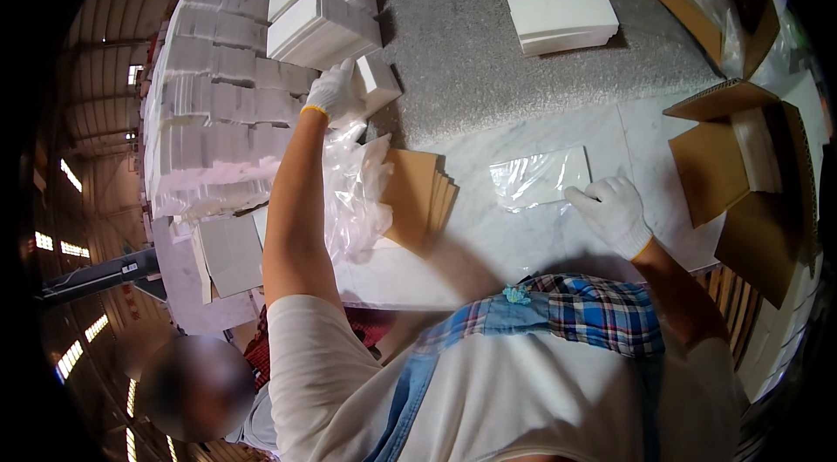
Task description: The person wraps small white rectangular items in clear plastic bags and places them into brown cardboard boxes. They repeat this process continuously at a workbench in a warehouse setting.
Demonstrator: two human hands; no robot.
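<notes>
Right hand [615, 214] flat, fingers apart, pinning one clear bag [540, 177]; left hand [334, 93] clamped on a white block [377, 83]; big stack [218, 105] left, looks barely started.

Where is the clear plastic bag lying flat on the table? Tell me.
In the head view, the clear plastic bag lies on the white table, right of centre, with the right hand touching its right edge and brown cardboard sheets to its left.
</notes>
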